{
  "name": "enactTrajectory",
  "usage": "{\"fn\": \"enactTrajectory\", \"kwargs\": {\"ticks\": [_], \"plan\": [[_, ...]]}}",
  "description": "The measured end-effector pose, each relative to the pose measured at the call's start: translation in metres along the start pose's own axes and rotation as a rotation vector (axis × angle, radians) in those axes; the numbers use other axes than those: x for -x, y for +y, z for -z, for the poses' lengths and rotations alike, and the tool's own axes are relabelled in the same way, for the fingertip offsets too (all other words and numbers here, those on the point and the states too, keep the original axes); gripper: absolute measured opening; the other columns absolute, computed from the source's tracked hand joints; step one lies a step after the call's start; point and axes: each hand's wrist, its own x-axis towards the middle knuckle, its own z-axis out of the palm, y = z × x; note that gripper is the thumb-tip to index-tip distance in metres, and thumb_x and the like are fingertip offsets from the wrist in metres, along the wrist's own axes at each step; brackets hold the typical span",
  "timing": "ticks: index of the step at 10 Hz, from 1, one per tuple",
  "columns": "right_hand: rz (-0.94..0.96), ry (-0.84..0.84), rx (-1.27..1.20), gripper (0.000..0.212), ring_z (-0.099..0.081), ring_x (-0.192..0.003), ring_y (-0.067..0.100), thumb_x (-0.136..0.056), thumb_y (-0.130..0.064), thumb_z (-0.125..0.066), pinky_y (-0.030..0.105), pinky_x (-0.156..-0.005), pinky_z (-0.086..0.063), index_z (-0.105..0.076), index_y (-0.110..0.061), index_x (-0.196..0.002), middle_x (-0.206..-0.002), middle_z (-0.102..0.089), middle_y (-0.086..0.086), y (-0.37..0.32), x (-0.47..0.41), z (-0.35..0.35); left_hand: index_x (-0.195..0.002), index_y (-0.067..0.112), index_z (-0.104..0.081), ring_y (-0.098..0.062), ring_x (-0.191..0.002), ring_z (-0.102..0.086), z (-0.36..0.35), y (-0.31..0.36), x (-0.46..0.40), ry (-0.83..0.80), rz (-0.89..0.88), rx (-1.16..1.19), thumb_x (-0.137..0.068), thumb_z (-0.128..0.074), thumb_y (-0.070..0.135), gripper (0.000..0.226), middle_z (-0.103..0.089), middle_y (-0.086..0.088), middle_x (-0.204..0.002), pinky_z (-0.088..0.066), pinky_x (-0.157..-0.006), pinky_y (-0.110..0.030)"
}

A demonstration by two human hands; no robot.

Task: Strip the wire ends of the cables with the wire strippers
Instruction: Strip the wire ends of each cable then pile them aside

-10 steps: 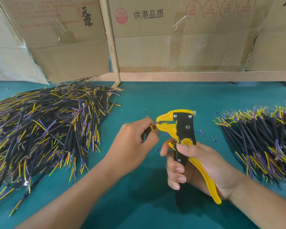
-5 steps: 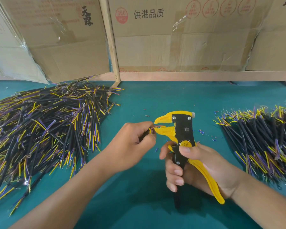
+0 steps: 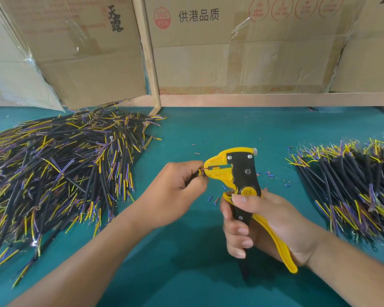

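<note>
Teal work surface (image 3: 208,129) backed by flattened cardboard boxes (image 3: 242,52) taped to a pale wooden frame (image 3: 150,63), red stamps and black printed characters on the card. Far left: a large heap of cables (image 3: 60,165), black-sheathed with yellow, purple and blue inner wires fanning from the ends, spread loosely across the surface almost up to the cardboard. Next, toward the middle: left hand (image 3: 175,191), forearm reaching in from the lower left, fingers curled, thumb and forefinger pinching one short cable (image 3: 199,172) near its end, only a little yellow and dark sheath visible between the fingertips. Thin reddish wire end running from that pinch straight into the yellow head of the wire strippers (image 3: 239,173), lying between the jaws; cannot tell how tightly the jaws bear on it. Strippers held upright above the surface, yellow beak pointing left, black centre plate with screws, round yellow pivot badge below. Right of centre: right hand (image 3: 264,224) wrapped round both handles, thumb tip pressed just under the pivot badge, fingers curled over the black handle, yellow handle running along the palm and sticking out below the heel of the hand. Small snipped bits of insulation (image 3: 273,175), blue, red and purple, scattered on the teal around and beyond the tool. Far right: a second pile of cables (image 3: 350,185), same colours, lying more parallel, wire ends toward the centre.
</note>
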Motion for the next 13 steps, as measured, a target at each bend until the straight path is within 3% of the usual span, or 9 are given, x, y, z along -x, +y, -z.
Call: {"fn": "enactTrajectory", "kwargs": {"ticks": [1,3,5,7,9,13], "plan": [[-0.004,-0.005,-0.006,0.039,-0.04,-0.051,0.021,-0.084,-0.037,-0.079,0.036,-0.056,-0.042,-0.059,-0.004,-0.087,-0.064,-0.039,0.007,-0.0005,0.0,-0.0008,-0.068,0.01,-0.036,-0.008,-0.055,-0.02,0.0017,0.0006,-0.0001,0.005,-0.022,-0.012,-0.086,-0.044,0.025,0.025,-0.025,0.011,-0.059,-0.022,-0.049,-0.023],[-0.001,-0.053,-0.046,0.038,-0.041,-0.055,0.022,-0.085,-0.037,-0.078,0.038,-0.06,-0.043,-0.06,-0.004,-0.091,-0.067,-0.04,0.008,0.0003,0.0005,0.0023,-0.069,0.007,-0.038,-0.009,-0.055,-0.021,0.0023,-0.0001,0.0001,-0.008,-0.01,-0.028,-0.089,-0.044,0.013,0.021,-0.025,0.011,-0.059,-0.022,-0.049,-0.023],[0.006,-0.077,-0.044,0.037,-0.043,-0.056,0.022,-0.086,-0.036,-0.077,0.039,-0.061,-0.043,-0.06,-0.004,-0.091,-0.068,-0.041,0.008,-0.0012,0.0009,0.0035,-0.069,0.01,-0.04,-0.01,-0.055,-0.022,0.0047,-0.0013,0.0003,-0.02,0.009,0.0,-0.089,-0.044,0.014,0.021,-0.027,0.011,-0.059,-0.023,-0.05,-0.029],[-0.003,-0.085,-0.043,0.037,-0.043,-0.057,0.023,-0.087,-0.036,-0.076,0.04,-0.063,-0.044,-0.059,-0.003,-0.093,-0.069,-0.042,0.009,-0.0009,0.001,0.0033,-0.069,0.01,-0.038,-0.009,-0.056,-0.021,0.0044,-0.0017,0.0005,-0.034,0.002,0.006,-0.089,-0.044,0.014,0.021,-0.026,0.012,-0.06,-0.023,-0.05,-0.025],[-0.014,-0.071,-0.03,0.038,-0.042,-0.055,0.022,-0.086,-0.037,-0.076,0.038,-0.06,-0.044,-0.059,-0.003,-0.092,-0.067,-0.042,0.007,-0.0007,0.0017,0.0022,-0.07,0.015,-0.037,-0.012,-0.059,-0.021,0.0043,-0.0042,0.0007,-0.05,-0.009,0.026,-0.084,-0.041,0.03,0.021,-0.025,0.01,-0.063,-0.023,-0.052,-0.032],[-0.027,0.029,0.061,0.044,-0.036,-0.045,0.016,-0.08,-0.046,-0.081,0.029,-0.05,-0.04,-0.063,-0.006,-0.087,-0.059,-0.037,0.002,-0.0037,0.0021,-0.0064,-0.067,0.02,-0.033,-0.01,-0.054,-0.022,0.009,-0.0054,-0.0004,-0.049,-0.062,-0.122,-0.086,-0.041,0.032,0.024,-0.026,0.01,-0.059,-0.022,-0.048,-0.021]]}}
